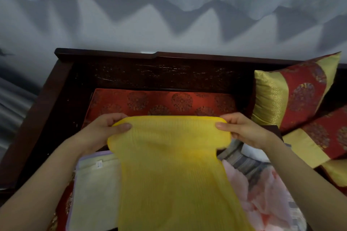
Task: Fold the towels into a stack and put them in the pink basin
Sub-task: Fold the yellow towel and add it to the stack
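A yellow ribbed towel (172, 170) hangs in front of me, stretched by its top edge. My left hand (101, 131) pinches its top left corner and my right hand (242, 129) pinches its top right corner. Below on the left lies a pale cream folded towel (95, 193) with a small label, on a lilac one. On the right lies a crumpled pink towel (262, 199) over a grey striped cloth (244, 163). No pink basin is in view.
A dark wooden sofa frame (62, 88) with a red patterned seat cushion (161, 101) lies ahead. Red and gold pillows (293, 92) lean at the right. A white wall and curtain are behind.
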A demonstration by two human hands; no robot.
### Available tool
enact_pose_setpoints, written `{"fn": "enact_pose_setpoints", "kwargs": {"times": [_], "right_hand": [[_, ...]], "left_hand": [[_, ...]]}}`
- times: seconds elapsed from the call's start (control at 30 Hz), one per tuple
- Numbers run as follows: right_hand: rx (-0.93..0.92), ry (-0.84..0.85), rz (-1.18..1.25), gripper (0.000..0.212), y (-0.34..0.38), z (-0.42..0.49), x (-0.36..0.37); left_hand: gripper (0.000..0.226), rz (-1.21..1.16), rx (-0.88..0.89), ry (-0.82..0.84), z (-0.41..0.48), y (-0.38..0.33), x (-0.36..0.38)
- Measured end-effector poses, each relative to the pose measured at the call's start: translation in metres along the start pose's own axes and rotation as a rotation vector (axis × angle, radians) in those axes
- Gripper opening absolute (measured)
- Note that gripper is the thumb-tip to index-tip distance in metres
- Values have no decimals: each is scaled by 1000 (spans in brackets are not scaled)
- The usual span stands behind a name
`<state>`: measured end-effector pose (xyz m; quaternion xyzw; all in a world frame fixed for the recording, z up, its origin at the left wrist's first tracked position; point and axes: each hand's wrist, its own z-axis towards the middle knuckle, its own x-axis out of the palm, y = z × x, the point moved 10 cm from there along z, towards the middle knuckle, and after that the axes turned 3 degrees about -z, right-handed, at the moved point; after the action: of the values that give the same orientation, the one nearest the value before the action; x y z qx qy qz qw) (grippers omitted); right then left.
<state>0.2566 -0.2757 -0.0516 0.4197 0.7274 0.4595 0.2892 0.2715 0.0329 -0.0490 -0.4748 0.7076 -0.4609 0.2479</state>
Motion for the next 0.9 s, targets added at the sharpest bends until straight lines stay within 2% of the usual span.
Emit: {"fn": "enact_pose_setpoints", "kwargs": {"times": [0.07, 0.1, 0.2, 0.27, 0.33, 0.4, 0.57, 0.63, 0.7, 0.77, 0.83, 0.9], "right_hand": [[41, 146, 100, 48, -9, -12, 14], [74, 161, 54, 43, -17, -15, 17], [127, 23, -338, 38, -49, -6, 2], [123, -65, -644, 23, -66, 7, -7], [102, -161, -777, 25, -76, 19, -13], [86, -284, -817, 29, -74, 28, -19], [93, -515, -825, 7, -70, 46, -34], [121, -561, -825, 2, -73, 50, -39], [139, -580, -821, 11, -76, 52, -41], [135, -556, -814, 23, -74, 55, -39], [144, -476, -792, 30, -77, 59, -36], [160, -420, -697, 28, -82, 60, -33]], "left_hand": [[53, -20, -122, 109, -2, 19, 8], [45, 34, -164, 130, -1, 29, 11], [20, 283, -195, 78, 7, 53, 8], [14, 424, -169, 4, 15, 66, 3], [9, 530, -122, -58, 23, 72, 1], [7, 598, -63, -144, 31, 68, -1], [9, 773, 111, -407, 55, 41, -13], [11, 819, 104, -398, 67, 40, -15], [17, 853, 62, -286, 80, 46, -12], [11, 905, 42, -231, 86, 47, -10], [22, 908, 39, -270, 86, 48, -10], [33, 857, -13, -327, 83, 52, -10]]}}
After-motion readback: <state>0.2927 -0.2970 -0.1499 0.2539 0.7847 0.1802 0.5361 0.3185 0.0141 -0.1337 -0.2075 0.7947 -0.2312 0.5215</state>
